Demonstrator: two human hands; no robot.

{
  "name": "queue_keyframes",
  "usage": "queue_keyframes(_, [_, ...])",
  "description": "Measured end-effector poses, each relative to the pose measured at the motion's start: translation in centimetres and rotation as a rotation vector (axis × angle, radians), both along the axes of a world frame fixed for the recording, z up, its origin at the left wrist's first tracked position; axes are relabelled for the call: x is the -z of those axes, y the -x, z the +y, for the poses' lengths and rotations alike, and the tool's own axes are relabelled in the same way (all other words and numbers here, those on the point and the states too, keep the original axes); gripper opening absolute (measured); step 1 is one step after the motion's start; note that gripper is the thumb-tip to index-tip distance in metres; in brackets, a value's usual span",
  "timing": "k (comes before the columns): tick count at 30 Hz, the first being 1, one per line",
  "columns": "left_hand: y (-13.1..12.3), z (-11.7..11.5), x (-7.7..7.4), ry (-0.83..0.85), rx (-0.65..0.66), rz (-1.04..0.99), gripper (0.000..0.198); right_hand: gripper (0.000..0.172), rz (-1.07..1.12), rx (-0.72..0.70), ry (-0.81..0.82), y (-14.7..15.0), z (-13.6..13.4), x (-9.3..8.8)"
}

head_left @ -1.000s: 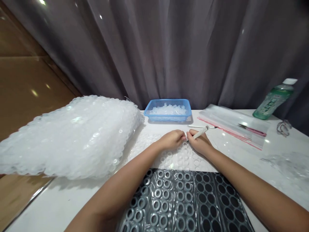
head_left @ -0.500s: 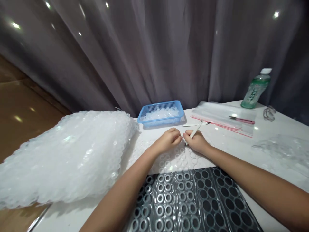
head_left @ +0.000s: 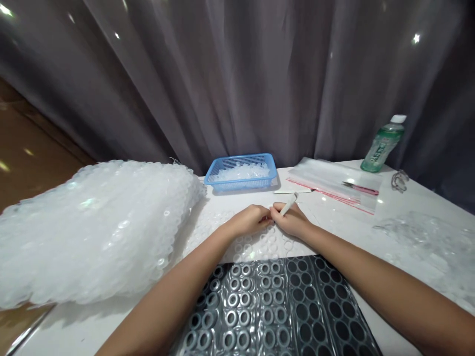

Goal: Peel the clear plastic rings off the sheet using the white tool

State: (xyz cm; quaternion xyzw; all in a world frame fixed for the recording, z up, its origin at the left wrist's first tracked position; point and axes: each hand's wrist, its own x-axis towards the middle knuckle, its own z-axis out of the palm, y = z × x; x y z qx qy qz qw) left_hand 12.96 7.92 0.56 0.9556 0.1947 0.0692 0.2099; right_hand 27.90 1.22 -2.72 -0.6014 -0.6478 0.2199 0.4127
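Small bare left hand (head_left: 247, 221), bare right hand (head_left: 291, 221).

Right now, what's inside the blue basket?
The blue plastic mesh basket holds a heap of clear translucent pieces. They cover its floor, so that can't be seen, and any single piece is too small to make out from here.
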Motion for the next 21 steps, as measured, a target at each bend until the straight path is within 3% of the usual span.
queue_keyframes(2, [0.3, 0.3, 0.0, 0.136, -0.050, -0.063, 0.021, 0.031, -0.017, -0.004, -0.008, 0.0, -0.1, 0.0])
queue_keyframes(7, [1.4, 1.5, -1.2, 0.779, -0.341, -0.480, 0.024, 0.034, 0.004, -0.009, -0.011, -0.2, 0.2, -0.3])
queue_keyframes(9, [1.6, 1.6, -1.8, 0.865, -0.406, -0.577, 0.027, 0.034, 0.044, -0.030, 0.016, -0.4, 0.6, -0.7])
queue_keyframes(12, [1.5, 1.1, -2.1, 0.782, -0.363, -0.482, 0.035, 0.032, 0.106, -0.087, 0.070, -0.7, 0.7, -1.3])
queue_keyframes(14, [1.3, 0.6, -2.0, 0.569, -0.270, -0.373, 0.033, 0.032, 0.163, -0.103, 0.094, -0.6, 0.2, -1.3])
queue_keyframes(17, [1.1, 0.1, -1.7, 0.284, -0.088, -0.206, 0.019, 0.034, 0.264, -0.010, 0.092, -0.1, -1.3, -0.4])
queue_keyframes(21, [0.6, -0.4, -1.2, 0.211, 0.119, -0.010, 0.018, 0.034, 0.248, 0.106, 0.033, 0.4, -2.8, 0.8])
